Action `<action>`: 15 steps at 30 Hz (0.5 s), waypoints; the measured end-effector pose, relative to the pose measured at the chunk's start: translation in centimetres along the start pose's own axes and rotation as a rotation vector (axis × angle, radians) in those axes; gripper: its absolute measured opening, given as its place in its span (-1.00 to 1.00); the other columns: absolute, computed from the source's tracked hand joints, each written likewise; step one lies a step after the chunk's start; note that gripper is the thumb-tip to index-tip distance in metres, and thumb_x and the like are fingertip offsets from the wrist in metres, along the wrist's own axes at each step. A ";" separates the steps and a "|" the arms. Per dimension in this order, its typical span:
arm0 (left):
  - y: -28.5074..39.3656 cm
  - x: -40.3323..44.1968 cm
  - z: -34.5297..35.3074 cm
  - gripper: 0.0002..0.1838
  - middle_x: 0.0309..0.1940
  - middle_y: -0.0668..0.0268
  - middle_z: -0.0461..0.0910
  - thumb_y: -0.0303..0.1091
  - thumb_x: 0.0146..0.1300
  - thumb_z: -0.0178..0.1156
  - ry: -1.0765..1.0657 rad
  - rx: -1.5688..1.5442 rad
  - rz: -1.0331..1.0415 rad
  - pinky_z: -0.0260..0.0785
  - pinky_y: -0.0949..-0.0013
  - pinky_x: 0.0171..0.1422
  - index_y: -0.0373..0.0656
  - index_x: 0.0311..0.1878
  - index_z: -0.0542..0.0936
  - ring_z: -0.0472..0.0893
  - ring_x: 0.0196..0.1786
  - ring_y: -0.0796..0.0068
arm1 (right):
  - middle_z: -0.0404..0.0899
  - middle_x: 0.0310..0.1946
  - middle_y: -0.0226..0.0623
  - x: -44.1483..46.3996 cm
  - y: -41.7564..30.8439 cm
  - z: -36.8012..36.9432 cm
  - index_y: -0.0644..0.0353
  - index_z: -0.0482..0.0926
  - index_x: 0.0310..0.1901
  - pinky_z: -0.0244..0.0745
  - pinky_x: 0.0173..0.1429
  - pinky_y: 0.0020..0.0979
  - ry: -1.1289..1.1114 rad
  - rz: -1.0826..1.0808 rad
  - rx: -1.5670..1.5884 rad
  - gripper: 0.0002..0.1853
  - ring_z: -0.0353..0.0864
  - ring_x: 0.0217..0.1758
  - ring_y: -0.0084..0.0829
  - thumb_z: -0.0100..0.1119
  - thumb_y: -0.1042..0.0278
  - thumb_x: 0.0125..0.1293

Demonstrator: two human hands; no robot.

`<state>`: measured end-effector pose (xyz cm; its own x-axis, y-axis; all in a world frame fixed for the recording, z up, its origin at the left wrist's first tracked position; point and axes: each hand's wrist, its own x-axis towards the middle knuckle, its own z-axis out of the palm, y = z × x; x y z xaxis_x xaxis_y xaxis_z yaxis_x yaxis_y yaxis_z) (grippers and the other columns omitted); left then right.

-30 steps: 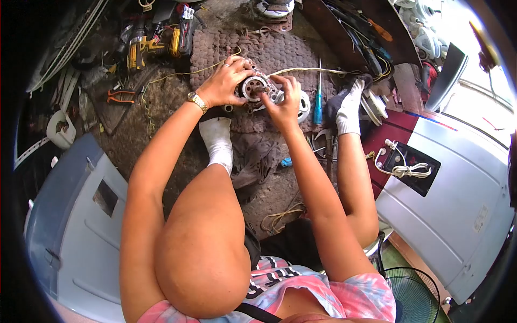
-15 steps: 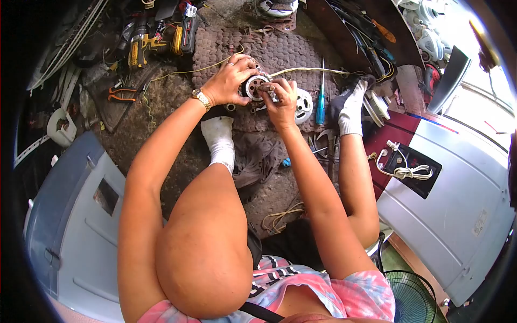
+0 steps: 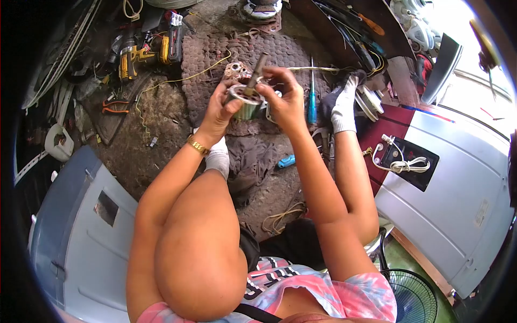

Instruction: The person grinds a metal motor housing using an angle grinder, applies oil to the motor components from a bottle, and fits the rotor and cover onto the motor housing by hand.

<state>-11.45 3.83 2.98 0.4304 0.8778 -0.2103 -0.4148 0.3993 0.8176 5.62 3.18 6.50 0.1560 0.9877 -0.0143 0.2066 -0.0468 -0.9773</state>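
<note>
A motor rotor (image 3: 245,107), a metal cylinder with a shaft standing up out of its top, is held above the woven mat. My left hand (image 3: 216,110) is closed round its side, thumb in front. At the shaft (image 3: 258,74), my right hand (image 3: 284,99) has its thumb and bent fingers pressed against the metal. Behind the rotor, a metal motor housing (image 3: 236,70) with holes lies on the mat, partly hidden by my hands. Another pale metal part (image 3: 269,112) shows only partly below my right hand.
The woven mat (image 3: 207,59) lies under the work. A blue screwdriver (image 3: 312,105) rests right of my right hand. Orange-handled pliers (image 3: 116,107) and a yellow cordless drill (image 3: 132,58) are at left. Grey-blue panels (image 3: 91,237) flank both sides; a fan (image 3: 412,296) stands at lower right.
The rotor has come up out of the housing in my left hand, its shaft now in sight. My right hand has moved to that shaft. The whole view has shifted slightly.
</note>
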 end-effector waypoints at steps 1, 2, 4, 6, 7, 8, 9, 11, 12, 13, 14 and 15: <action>0.4 -0.8 -0.4 -0.40 -0.09 0.32 0.53 -0.12 0.12 0.36 0.040 -0.054 -0.103 0.46 0.48 -0.01 -0.19 0.12 0.35 0.56 -0.05 0.55 | 0.48 -0.02 -0.13 -0.4 1.2 -1.3 0.21 0.51 0.04 0.40 0.14 -0.26 0.032 -0.068 -0.184 -0.46 0.47 0.08 -0.29 0.47 0.29 0.01; 0.7 -1.4 -1.0 -0.44 -0.10 0.31 0.54 -0.13 0.14 0.36 0.083 -0.107 -0.201 0.49 0.47 -0.04 -0.19 0.10 0.37 0.57 -0.07 0.54 | 0.40 0.13 -0.05 -0.9 3.0 -2.9 0.13 0.45 0.15 0.34 0.23 -0.15 0.060 -0.140 -0.366 -0.32 0.38 0.22 -0.17 0.50 0.16 -0.03; 1.2 -2.1 -2.1 -0.48 -0.12 0.24 0.56 -0.17 0.18 0.32 0.115 -0.144 -0.298 0.57 0.37 -0.09 -0.18 0.10 0.34 0.62 -0.12 0.44 | 0.04 0.39 0.11 -3.1 7.1 -5.0 -0.15 0.29 0.33 0.16 0.34 0.09 -0.099 0.049 -0.659 0.06 0.11 0.36 0.20 0.59 -0.12 -0.31; 2.1 -3.1 -2.8 -0.41 -0.07 0.15 0.56 -0.17 0.18 0.31 0.108 -0.084 -0.374 0.60 0.27 -0.03 -0.19 0.17 0.30 0.66 -0.11 0.30 | -0.07 0.44 0.16 -4.6 8.6 -4.9 -0.20 0.23 0.38 0.11 0.35 0.16 -0.248 0.128 -0.892 0.15 0.01 0.42 0.26 0.59 -0.13 -0.38; 2.4 -3.3 -2.7 -0.42 -0.08 0.14 0.56 -0.23 0.16 0.31 0.132 -0.088 -0.390 0.62 0.29 -0.06 -0.20 0.17 0.29 0.66 -0.11 0.31 | -0.10 0.46 0.14 -4.7 8.9 -5.1 -0.30 0.15 0.43 0.09 0.37 0.17 -0.308 0.135 -1.007 0.18 -0.06 0.46 0.20 0.58 -0.08 -0.35; 2.5 -3.4 -2.9 -0.45 -0.10 0.18 0.56 -0.23 0.15 0.33 0.129 -0.072 -0.383 0.61 0.30 -0.07 -0.19 0.13 0.31 0.65 -0.13 0.37 | -0.10 0.46 0.13 -4.6 9.1 -5.1 -0.33 0.15 0.43 0.10 0.36 0.18 -0.282 0.151 -1.007 0.17 -0.06 0.47 0.20 0.58 -0.07 -0.35; 2.7 -3.5 -3.1 -0.47 -0.13 0.21 0.56 -0.24 0.14 0.35 0.128 -0.058 -0.372 0.61 0.31 -0.08 -0.17 0.09 0.34 0.63 -0.15 0.42 | -0.10 0.46 0.12 -4.3 9.2 -5.0 -0.36 0.16 0.42 0.11 0.36 0.18 -0.258 0.163 -1.007 0.16 -0.06 0.47 0.19 0.58 -0.05 -0.34; 3.3 -3.4 -3.3 -0.46 -0.15 0.26 0.56 -0.24 0.09 0.39 0.124 -0.035 -0.346 0.60 0.33 -0.10 -0.18 0.08 0.38 0.61 -0.15 0.51 | -0.03 0.44 0.07 -3.8 9.2 -5.1 -0.39 0.19 0.40 0.16 0.35 0.15 -0.241 0.179 -1.050 0.12 0.04 0.42 0.19 0.57 0.02 -0.33; 3.9 -3.4 -3.1 -0.44 -0.14 0.27 0.56 -0.23 0.08 0.40 0.107 -0.015 -0.334 0.59 0.34 -0.09 -0.19 0.09 0.39 0.60 -0.14 0.52 | 0.01 0.43 0.06 -3.5 9.4 -5.3 -0.39 0.20 0.39 0.16 0.36 0.11 -0.260 0.194 -1.000 0.10 0.09 0.40 0.19 0.56 0.04 -0.32; 4.6 -3.3 -2.9 -0.43 -0.13 0.28 0.56 -0.23 0.07 0.41 0.088 0.003 -0.324 0.58 0.35 -0.07 -0.19 0.10 0.39 0.59 -0.13 0.53 | 0.04 0.41 0.05 -3.4 9.6 -5.7 -0.39 0.20 0.38 0.15 0.37 0.07 -0.277 0.211 -0.954 0.09 0.13 0.37 0.18 0.55 0.07 -0.32; 5.0 -3.1 -2.7 -0.42 -0.12 0.29 0.56 -0.23 0.06 0.42 0.067 0.018 -0.315 0.57 0.36 -0.06 -0.20 0.11 0.40 0.59 -0.12 0.55 | 0.08 0.39 0.04 -3.2 9.7 -6.1 -0.39 0.21 0.37 0.15 0.39 0.04 -0.293 0.231 -0.909 0.07 0.17 0.35 0.18 0.55 0.09 -0.31; 5.0 -3.0 -2.8 -0.40 -0.09 0.31 0.56 -0.24 0.05 0.43 0.059 0.075 -0.291 0.47 0.40 0.06 -0.21 0.12 0.42 0.55 -0.06 0.57 | 0.15 0.35 0.01 -3.3 9.4 -6.3 -0.27 0.22 0.37 0.19 0.39 -0.05 -0.284 0.181 -0.939 0.05 0.24 0.28 0.18 0.52 0.12 -0.29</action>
<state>-17.07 3.95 6.25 0.4739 0.7443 -0.4706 -0.2198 0.6174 0.7553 13.15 -1.46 -1.33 0.0490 0.9473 -0.3166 0.9019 -0.1782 -0.3934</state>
